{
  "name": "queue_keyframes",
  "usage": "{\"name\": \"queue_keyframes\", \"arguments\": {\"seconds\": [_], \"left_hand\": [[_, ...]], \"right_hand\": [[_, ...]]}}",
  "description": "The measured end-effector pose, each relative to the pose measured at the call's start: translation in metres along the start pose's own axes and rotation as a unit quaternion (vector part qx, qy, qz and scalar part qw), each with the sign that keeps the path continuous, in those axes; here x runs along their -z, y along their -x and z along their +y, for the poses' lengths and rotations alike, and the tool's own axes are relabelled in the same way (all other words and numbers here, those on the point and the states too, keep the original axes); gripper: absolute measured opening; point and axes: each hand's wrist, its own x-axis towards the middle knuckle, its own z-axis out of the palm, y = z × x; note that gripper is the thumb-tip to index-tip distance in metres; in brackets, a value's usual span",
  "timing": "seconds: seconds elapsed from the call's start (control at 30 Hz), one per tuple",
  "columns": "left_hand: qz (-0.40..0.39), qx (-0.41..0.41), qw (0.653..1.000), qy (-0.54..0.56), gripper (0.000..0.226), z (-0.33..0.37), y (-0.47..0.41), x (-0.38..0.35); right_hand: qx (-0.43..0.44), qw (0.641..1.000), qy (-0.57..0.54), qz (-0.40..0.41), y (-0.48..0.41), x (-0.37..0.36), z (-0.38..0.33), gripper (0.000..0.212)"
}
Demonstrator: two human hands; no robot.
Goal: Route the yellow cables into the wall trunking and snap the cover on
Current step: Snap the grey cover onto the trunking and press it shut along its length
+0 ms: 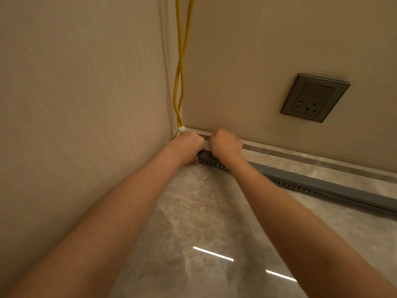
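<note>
From the head view, both fists bear down on the grey trunking (211, 161) at the corner, likely seating its cover: the left hand (187, 145) and right hand (225, 143) curl closed against it (fingertips hidden), with the yellow cables (181, 61) rising just above the left hand.

Cables (180, 82) above trunking's (322, 186) left end

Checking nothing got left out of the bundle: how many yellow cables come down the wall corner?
2: both yellow cables hang down the corner, crossing once, then meet at a white tie above the left hand. Lower down, the hands hide them.
</note>
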Motion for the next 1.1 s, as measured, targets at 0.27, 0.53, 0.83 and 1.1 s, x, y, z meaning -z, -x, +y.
{"name": "queue_keyframes", "arguments": {"seconds": [0.27, 0.53, 0.83, 1.1], "left_hand": [[0.003, 0.005, 1.000, 0.030, 0.033, 0.001, 0.002, 0.005], [-0.004, 0.015, 0.992, 0.125, 0.030, -0.003, 0.002, 0.000], [-0.055, 0.034, 0.977, 0.205, 0.039, -0.008, 0.005, 0.010], [-0.169, 0.037, 0.968, 0.183, 0.049, -0.015, -0.018, 0.024]], "right_hand": [[0.024, 0.999, -0.024, -0.020, 0.004, 0.002, -0.001, 0.033], [0.105, 0.993, 0.036, -0.041, 0.021, -0.008, 0.015, 0.029], [0.117, 0.969, -0.145, -0.165, 0.021, 0.015, 0.029, 0.027], [0.088, 0.970, 0.021, -0.225, 0.012, 0.017, 0.009, 0.039]]}}
